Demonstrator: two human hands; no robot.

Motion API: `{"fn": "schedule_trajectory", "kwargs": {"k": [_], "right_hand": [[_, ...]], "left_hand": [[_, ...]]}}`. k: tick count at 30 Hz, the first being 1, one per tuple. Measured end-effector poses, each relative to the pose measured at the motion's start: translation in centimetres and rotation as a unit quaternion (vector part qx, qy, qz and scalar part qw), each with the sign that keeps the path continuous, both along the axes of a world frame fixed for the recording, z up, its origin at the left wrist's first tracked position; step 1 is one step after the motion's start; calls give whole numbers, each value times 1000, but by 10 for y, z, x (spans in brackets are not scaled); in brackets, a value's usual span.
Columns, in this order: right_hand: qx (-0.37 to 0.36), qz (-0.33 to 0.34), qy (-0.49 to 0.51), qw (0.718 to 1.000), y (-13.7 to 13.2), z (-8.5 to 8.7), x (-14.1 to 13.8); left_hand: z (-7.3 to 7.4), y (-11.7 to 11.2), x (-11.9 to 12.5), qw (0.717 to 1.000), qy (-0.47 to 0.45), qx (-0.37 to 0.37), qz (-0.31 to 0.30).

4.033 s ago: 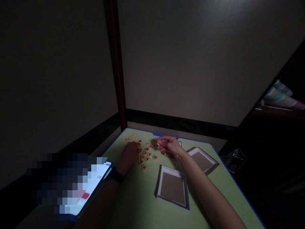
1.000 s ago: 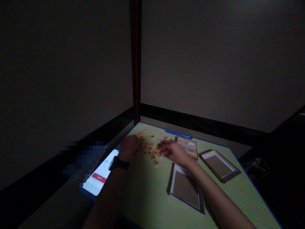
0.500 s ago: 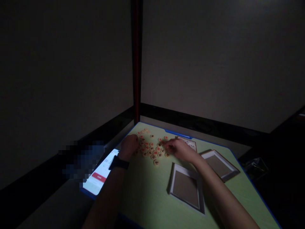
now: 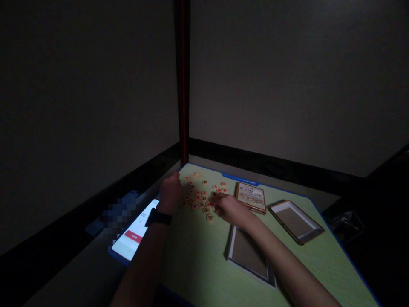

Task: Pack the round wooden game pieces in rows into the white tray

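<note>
Several round wooden game discs (image 4: 200, 197) with red and black marks lie scattered at the far left of a green table (image 4: 198, 260). My left hand (image 4: 169, 191), with a dark watch on its wrist, rests at the left edge of the discs with its fingers curled. My right hand (image 4: 226, 207) lies at the right of the pile, fingers bent over the nearest discs. The dim light hides whether either hand holds a disc.
A printed box lid (image 4: 251, 197) lies right of the discs. Two shallow open trays sit nearby, one (image 4: 249, 255) under my right forearm and one (image 4: 295, 221) further right. A lit phone (image 4: 136, 235) lies at the table's left edge. A dark post (image 4: 182, 81) stands behind.
My left hand has shifted up toward the table's far left corner. My right hand has drawn back toward me off the box lid, which now shows fully.
</note>
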State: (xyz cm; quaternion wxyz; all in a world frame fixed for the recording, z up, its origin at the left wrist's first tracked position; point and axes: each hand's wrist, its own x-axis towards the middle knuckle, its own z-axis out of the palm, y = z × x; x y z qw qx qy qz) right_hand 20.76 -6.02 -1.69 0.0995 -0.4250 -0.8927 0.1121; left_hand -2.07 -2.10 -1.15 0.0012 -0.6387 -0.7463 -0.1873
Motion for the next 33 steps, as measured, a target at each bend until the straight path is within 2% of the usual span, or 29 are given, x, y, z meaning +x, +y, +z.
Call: {"fn": "schedule_trajectory", "kwargs": {"k": [4, 7, 9, 13, 16, 20, 23, 26, 28, 31, 33], "right_hand": [[-14, 15, 28, 999, 1, -1, 2], [-32, 26, 47, 998, 9, 6, 14], [-15, -6, 59, 998, 20, 14, 27], [51, -144, 62, 986, 47, 24, 50], [38, -152, 16, 987, 61, 19, 54], [8, -122, -15, 992, 70, 11, 43], [18, -107, -39, 993, 81, 15, 30], [17, -87, -50, 995, 99, 23, 12], [13, -75, -50, 996, 112, 26, -2], [11, -61, -50, 997, 132, 28, -23], [13, -47, -55, 997, 142, 26, -37]], "left_hand": [[-2, 2, 0, 999, -16, 32, -7], [-1, 4, -1, 998, -27, 57, -11], [0, 5, -1, 997, -35, 65, -12], [-1, 6, 0, 995, -53, 88, -15], [-2, 6, -2, 988, -69, 138, -5], [-2, 7, -6, 978, -110, 178, 22], [-1, 10, -8, 973, -172, 156, 11], [-6, 14, -6, 975, -204, 73, -42], [-12, 16, -3, 978, -182, 26, -95], [-26, 18, 3, 978, -117, 22, -170], [-36, 18, 6, 978, -65, 31, -196]]}}
